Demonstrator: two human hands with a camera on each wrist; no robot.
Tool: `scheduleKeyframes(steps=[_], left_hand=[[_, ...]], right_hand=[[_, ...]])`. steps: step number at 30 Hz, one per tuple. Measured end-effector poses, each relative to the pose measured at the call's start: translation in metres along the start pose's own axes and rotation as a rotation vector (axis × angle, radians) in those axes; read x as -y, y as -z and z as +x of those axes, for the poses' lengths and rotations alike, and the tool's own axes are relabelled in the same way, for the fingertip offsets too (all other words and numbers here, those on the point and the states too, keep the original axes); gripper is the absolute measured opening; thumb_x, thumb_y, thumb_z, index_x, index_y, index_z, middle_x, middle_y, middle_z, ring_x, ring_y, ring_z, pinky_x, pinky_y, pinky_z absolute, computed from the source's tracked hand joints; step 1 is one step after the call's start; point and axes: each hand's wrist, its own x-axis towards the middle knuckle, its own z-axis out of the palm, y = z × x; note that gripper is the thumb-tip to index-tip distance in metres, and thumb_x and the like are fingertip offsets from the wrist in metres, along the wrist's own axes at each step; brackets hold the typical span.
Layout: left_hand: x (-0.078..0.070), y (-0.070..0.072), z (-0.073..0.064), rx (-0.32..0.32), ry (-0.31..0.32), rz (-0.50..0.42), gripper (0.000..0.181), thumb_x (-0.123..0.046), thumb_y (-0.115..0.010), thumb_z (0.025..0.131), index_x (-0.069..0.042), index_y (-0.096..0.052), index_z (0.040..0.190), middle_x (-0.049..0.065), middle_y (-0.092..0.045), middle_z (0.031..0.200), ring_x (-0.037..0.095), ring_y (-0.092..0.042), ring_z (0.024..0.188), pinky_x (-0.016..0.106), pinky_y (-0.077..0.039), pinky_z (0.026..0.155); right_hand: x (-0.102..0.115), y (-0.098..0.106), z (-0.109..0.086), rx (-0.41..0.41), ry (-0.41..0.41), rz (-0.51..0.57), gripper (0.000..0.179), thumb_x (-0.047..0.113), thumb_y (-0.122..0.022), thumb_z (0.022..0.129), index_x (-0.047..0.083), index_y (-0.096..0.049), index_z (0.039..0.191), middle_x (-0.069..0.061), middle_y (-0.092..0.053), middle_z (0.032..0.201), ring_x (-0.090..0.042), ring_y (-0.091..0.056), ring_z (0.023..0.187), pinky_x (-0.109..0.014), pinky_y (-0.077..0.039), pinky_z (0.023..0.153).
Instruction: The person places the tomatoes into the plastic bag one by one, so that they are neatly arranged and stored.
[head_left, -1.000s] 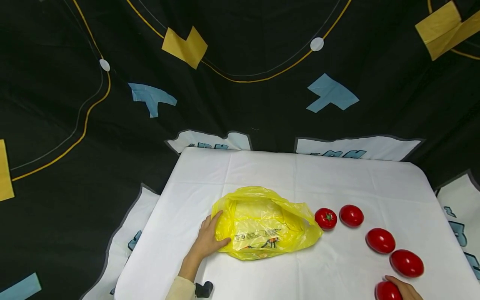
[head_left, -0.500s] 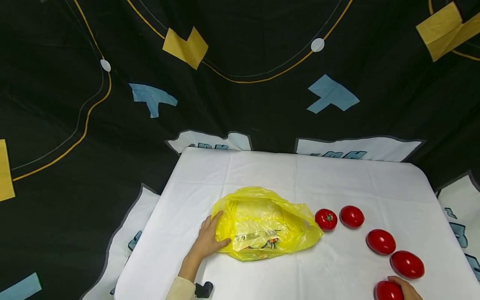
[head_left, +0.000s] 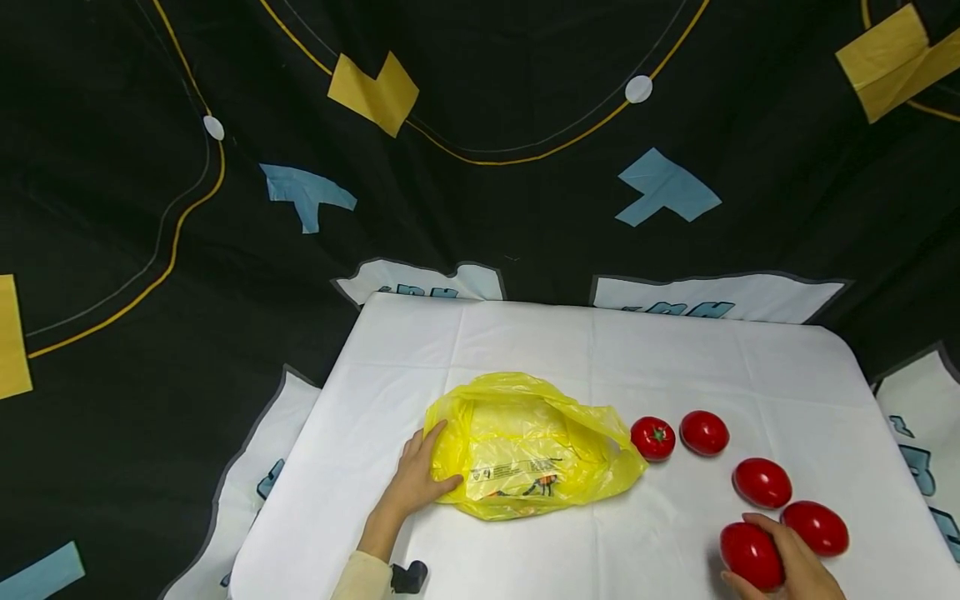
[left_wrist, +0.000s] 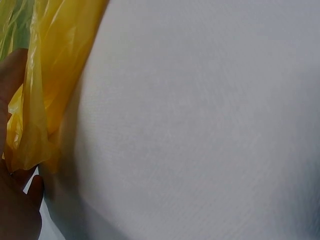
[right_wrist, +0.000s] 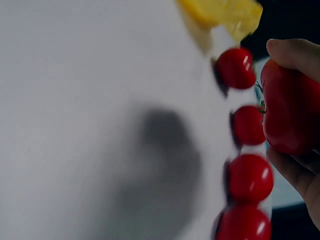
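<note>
A yellow plastic bag (head_left: 517,479) lies on the white-covered table with its mouth gaping. My left hand (head_left: 412,477) holds the bag's left edge; in the left wrist view its fingers (left_wrist: 12,75) meet the folded yellow film (left_wrist: 62,55). At the lower right, my right hand (head_left: 801,562) grips a red tomato (head_left: 752,556). In the right wrist view, thumb and fingers wrap this tomato (right_wrist: 287,117), raised above the cloth with a shadow apart from it. A tomato with a green top (head_left: 652,438) touches or nearly touches the bag's right end.
Other red tomatoes lie in a curve down the right side: one at the back (head_left: 704,432), one midway (head_left: 762,482), and one beside the right hand (head_left: 814,527). A black curtain (head_left: 487,217) with yellow and blue patches hangs behind the table (head_left: 525,333).
My right hand has lifted the tomato nearest the front edge and carried it slightly forward and left. The left hand and the bag look unmoved.
</note>
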Motion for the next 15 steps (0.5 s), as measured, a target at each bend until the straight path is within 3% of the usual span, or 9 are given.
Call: scheduleKeyframes(steps=[4, 10, 15], left_hand=[[0.000, 0.000, 0.001, -0.002, 0.005, -0.008, 0.096, -0.044, -0.075, 0.063, -0.025, -0.024, 0.141, 0.006, -0.031, 0.133, 0.023, -0.032, 0.114, 0.045, -0.036, 0.090], [-0.002, 0.001, -0.001, 0.008, 0.005, -0.028, 0.095, -0.043, -0.076, 0.063, -0.023, -0.024, 0.141, 0.007, -0.031, 0.133, 0.023, -0.033, 0.113, 0.044, -0.035, 0.091], [-0.002, 0.001, -0.001, 0.012, 0.010, -0.038, 0.095, -0.042, -0.076, 0.063, -0.024, -0.025, 0.140, 0.007, -0.030, 0.134, 0.023, -0.031, 0.115, 0.044, -0.035, 0.091]], right_hand=[[0.034, 0.011, 0.004, -0.006, 0.117, 0.003, 0.105, 0.065, -0.073, 0.048, 0.012, -0.033, 0.130, -0.019, -0.042, 0.120, -0.041, -0.044, 0.100, -0.050, -0.049, 0.065], [0.069, 0.008, 0.016, -0.155, 0.332, 0.038, 0.088, 0.060, -0.073, 0.055, 0.018, -0.042, 0.125, -0.008, -0.049, 0.115, -0.029, -0.051, 0.096, -0.048, -0.050, 0.066], [0.087, -0.001, 0.029, -0.228, 0.470, 0.090, 0.076, 0.057, -0.070, 0.062, 0.023, -0.045, 0.125, -0.004, -0.049, 0.118, -0.025, -0.051, 0.100, -0.047, -0.050, 0.068]])
